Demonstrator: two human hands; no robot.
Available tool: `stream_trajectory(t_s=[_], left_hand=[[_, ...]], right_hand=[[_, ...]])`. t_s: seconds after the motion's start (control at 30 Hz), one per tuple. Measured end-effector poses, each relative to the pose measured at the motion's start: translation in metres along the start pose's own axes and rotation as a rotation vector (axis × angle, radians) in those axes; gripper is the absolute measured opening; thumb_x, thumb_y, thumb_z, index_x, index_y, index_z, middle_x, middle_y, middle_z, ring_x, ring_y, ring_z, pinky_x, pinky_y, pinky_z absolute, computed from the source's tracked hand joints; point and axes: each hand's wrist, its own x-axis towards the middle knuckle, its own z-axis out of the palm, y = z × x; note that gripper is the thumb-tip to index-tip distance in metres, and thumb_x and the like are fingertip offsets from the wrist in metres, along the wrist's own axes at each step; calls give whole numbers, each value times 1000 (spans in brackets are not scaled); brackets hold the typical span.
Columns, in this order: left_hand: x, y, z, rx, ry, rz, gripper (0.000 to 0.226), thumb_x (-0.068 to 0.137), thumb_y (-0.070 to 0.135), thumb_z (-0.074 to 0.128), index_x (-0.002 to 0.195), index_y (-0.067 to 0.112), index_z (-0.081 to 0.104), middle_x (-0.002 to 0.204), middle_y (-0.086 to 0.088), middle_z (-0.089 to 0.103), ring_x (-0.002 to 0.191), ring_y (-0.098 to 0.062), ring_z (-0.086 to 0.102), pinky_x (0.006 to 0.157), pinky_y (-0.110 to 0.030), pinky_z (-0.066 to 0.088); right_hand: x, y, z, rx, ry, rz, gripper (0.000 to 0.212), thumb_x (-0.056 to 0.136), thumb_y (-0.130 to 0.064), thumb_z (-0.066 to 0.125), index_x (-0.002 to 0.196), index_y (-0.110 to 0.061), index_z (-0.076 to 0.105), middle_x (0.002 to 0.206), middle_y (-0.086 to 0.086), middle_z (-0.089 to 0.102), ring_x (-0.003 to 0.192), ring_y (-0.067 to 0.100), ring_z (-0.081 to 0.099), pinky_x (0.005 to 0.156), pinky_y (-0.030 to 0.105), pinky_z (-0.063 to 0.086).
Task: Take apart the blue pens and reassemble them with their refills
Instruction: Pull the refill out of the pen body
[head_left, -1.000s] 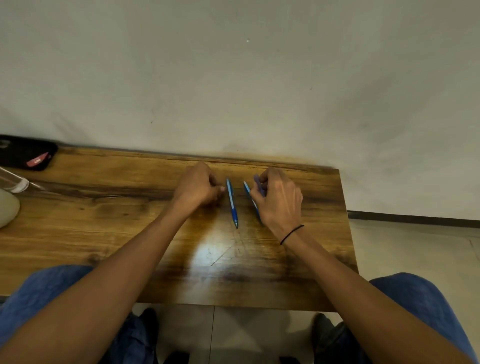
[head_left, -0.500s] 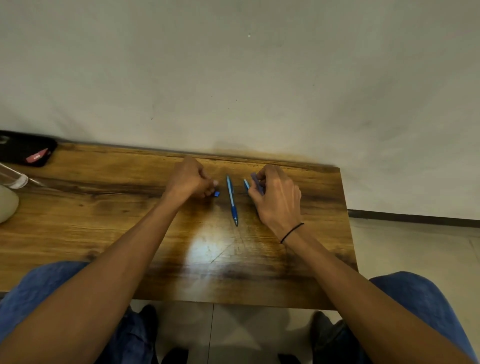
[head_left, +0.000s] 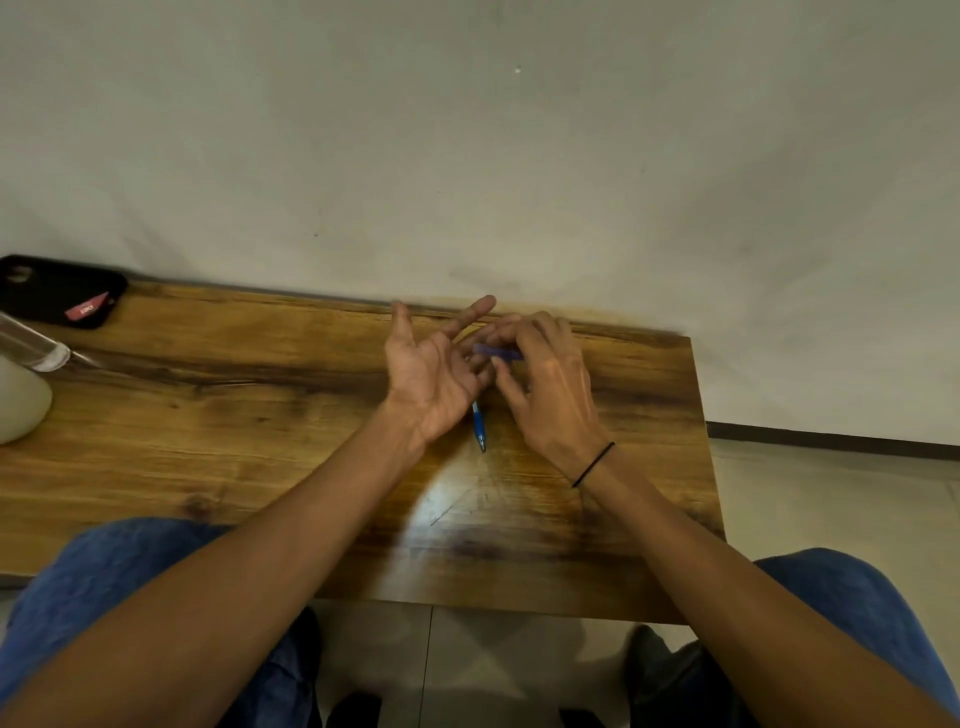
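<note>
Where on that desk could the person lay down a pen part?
Bare wood runs from the left hand toward the black case and white object; another strip lies between the right hand and the table's right edge. Crowded: around the blue pen between the hands.

Right hand (head_left: 550, 395) pinches blurred blue pen part (head_left: 497, 353); left hand (head_left: 434, 379) palm up, fingers (head_left: 470, 317) spread; blue pen (head_left: 478, 426) on worktop (head_left: 260, 415).

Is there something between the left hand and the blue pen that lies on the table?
Nothing visible. The open left hand hovers right above the pen and hides its upper part; only the tip end shows. The right hand pinches another blue piece.
</note>
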Motion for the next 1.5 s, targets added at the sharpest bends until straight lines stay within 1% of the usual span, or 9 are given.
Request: stream_trajectory(t_s=[0.1,0.3,0.4,0.53,0.7,0.83,1.0,1.1,1.5], left_hand=[[0,-4,-1,-68,-52,8,112,93,87,9,153,1,49,118,-27,70,81,-24,67,77,-36,54],[0,-3,1,-79,-128,27,119,88,92,5,155,3,46,150,-32,54,151,-48,38,121,-59,33],[-2,-4,2,-82,-124,42,122,85,95,5,155,4,46,149,-31,55,140,-43,52,103,-47,52],[-5,-4,6,-90,-113,52,124,84,96,6,155,1,44,149,-33,55,136,-43,48,96,-42,44],[-6,-5,6,-83,-108,40,124,85,95,4,156,2,44,152,-32,52,151,-46,38,111,-53,43],[-6,-5,6,-68,-99,37,123,85,95,6,156,1,44,151,-33,52,156,-47,29,128,-48,15],[-5,-8,5,-52,-127,46,122,86,94,5,156,1,44,152,-33,51,148,-47,41,126,-54,24],[-5,-8,5,-59,-135,50,122,87,94,6,156,0,43,153,-34,51,156,-47,28,130,-50,13],[-3,-6,6,-65,-146,74,122,86,94,7,156,1,44,152,-34,51,123,-41,57,99,-44,44]], right_hand=[[2,-2,-3,-22,-34,-67,27,88,2,68,113,-9,67,119,9,61,107,25,51,81,40,52],[4,1,-5,9,-87,-142,44,84,18,62,121,-6,66,116,12,67,105,25,53,82,28,45],[5,1,-5,3,-84,-136,54,85,19,64,132,-7,64,119,11,65,106,25,53,79,33,50],[5,2,-5,-8,-85,-189,37,85,15,72,112,-10,76,110,6,65,104,26,51,73,30,45],[6,-2,-6,-5,-97,-181,67,77,21,64,136,-12,62,121,9,64,110,23,50,82,28,47],[6,0,-7,-21,-99,-233,40,82,17,69,112,-9,74,112,8,65,106,26,52,75,38,52],[7,0,-9,-17,-95,-206,60,77,21,66,128,-10,65,122,8,64,112,26,52,80,37,54],[6,1,-8,-41,-103,-234,40,81,17,71,112,-9,73,116,7,66,108,27,53,78,42,54],[6,1,-8,-25,-87,-206,51,78,20,71,117,-12,71,119,5,65,109,25,52,76,39,54]])
